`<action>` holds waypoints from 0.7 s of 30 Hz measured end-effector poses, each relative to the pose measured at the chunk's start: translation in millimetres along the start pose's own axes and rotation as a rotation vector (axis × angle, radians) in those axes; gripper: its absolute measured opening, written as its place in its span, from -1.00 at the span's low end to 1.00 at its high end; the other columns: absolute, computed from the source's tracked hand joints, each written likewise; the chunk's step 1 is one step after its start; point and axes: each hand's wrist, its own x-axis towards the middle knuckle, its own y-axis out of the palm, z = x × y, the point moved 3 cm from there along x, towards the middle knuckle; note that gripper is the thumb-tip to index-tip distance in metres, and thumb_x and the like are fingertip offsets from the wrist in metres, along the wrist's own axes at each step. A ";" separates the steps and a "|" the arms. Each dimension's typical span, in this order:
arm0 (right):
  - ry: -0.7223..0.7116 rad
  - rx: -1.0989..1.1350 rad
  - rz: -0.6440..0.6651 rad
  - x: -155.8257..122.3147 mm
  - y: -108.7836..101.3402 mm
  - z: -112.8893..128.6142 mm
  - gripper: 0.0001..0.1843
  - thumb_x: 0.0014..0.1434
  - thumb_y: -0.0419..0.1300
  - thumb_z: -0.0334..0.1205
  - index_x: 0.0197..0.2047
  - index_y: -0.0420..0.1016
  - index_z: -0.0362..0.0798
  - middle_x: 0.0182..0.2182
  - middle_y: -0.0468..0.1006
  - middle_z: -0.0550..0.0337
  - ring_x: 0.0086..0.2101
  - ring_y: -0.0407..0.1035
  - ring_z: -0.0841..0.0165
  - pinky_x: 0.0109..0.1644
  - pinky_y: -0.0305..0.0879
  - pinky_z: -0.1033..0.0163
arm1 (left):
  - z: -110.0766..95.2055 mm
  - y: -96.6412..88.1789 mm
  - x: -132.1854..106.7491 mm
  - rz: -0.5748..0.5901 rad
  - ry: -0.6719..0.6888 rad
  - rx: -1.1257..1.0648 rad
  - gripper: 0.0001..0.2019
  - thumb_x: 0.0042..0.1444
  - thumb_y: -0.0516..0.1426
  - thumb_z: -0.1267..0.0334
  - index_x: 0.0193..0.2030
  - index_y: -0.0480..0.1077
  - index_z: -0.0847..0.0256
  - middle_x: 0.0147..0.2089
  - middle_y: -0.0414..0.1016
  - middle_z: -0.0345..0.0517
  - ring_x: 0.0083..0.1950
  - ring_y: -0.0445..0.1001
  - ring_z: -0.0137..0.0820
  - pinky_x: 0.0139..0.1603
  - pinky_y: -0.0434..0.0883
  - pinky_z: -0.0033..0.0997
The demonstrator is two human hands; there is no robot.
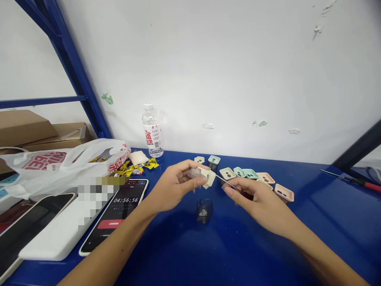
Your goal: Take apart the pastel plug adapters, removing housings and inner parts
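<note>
My left hand (175,184) is closed around a small cream plastic housing (207,176) with a clear piece against it, held above the blue table (226,246). My right hand (253,200) pinches a thin screwdriver (228,182), its metal tip pointing left at the housing. A dark translucent box-shaped part (204,210) stands on the table just below and between both hands. Behind my right hand lies a row of several small square housings (253,174) in cream, mint and pink.
A phone (114,216) showing a running timer lies left of my left arm, beside a white flat device (59,234) and another phone. A water bottle (152,131), yellow candy wrappers (133,167) and a plastic bag (59,163) sit at the back left. A red-handled tool (357,180) lies far right.
</note>
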 end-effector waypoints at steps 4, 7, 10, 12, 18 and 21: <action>0.039 0.324 0.054 0.5 5.5 -1.6 -0.58 0.16 0.18 0.09 -0.01 0.44 0.02 -0.44 0.40 0.27 -0.61 0.10 0.54 -0.56 0.03 0.37 | 0.9 6.1 -0.5 0.061 -0.025 -0.099 -0.77 0.06 0.24 0.29 -0.13 0.45 0.32 -0.19 0.40 -0.10 -0.29 0.45 -0.47 -0.28 0.45 -0.46; 0.034 0.409 0.089 -1.6 12.6 1.3 -0.55 0.12 0.25 0.03 0.03 0.41 0.04 -0.28 0.47 0.22 -0.69 -0.03 0.63 -0.66 -0.12 0.38 | 6.7 13.8 -2.3 0.141 -0.120 -0.128 -0.68 0.01 0.26 0.30 -0.06 0.42 0.29 -0.26 0.47 -0.12 -0.27 0.48 -0.45 -0.22 0.46 -0.44; -0.039 0.325 0.069 -2.7 16.3 2.9 -0.71 0.13 0.25 -0.04 -0.14 0.47 -0.01 -0.39 0.47 0.25 -0.68 0.03 0.60 -0.64 -0.09 0.38 | 9.9 13.4 -2.5 0.062 -0.107 0.006 -0.65 -0.07 0.32 0.27 -0.14 0.40 0.29 -0.29 0.52 -0.13 -0.27 0.48 -0.45 -0.18 0.45 -0.44; -0.092 0.229 0.035 -2.9 17.4 2.2 -0.79 0.16 0.22 -0.06 -0.25 0.46 -0.03 -0.55 0.38 0.32 -0.67 0.04 0.57 -0.62 -0.09 0.38 | 10.1 12.2 -2.6 0.008 -0.081 0.147 -0.73 -0.07 0.32 0.25 -0.25 0.40 0.29 -0.33 0.53 -0.14 -0.31 0.48 -0.45 -0.23 0.43 -0.46; -0.118 0.095 0.004 -4.1 22.0 -1.2 -0.78 0.27 0.08 -0.07 -0.28 0.37 -0.05 -0.63 0.22 0.37 -0.63 0.03 0.52 -0.58 -0.06 0.37 | 7.2 11.4 -4.4 -0.068 -0.046 0.463 -0.84 0.06 0.21 0.20 -0.37 0.41 0.26 -0.48 0.45 -0.23 -0.48 0.35 -0.52 -0.46 0.30 -0.54; -0.090 0.167 0.012 -4.8 21.2 1.4 -0.73 0.27 0.08 -0.03 -0.32 0.34 -0.06 -0.57 0.30 0.31 -0.58 0.09 0.49 -0.53 0.00 0.36 | 2.4 4.1 -4.4 -0.170 -0.034 0.533 -0.81 0.09 0.18 0.15 -0.37 0.40 0.25 -0.46 0.47 -0.21 -0.47 0.38 -0.50 -0.43 0.31 -0.54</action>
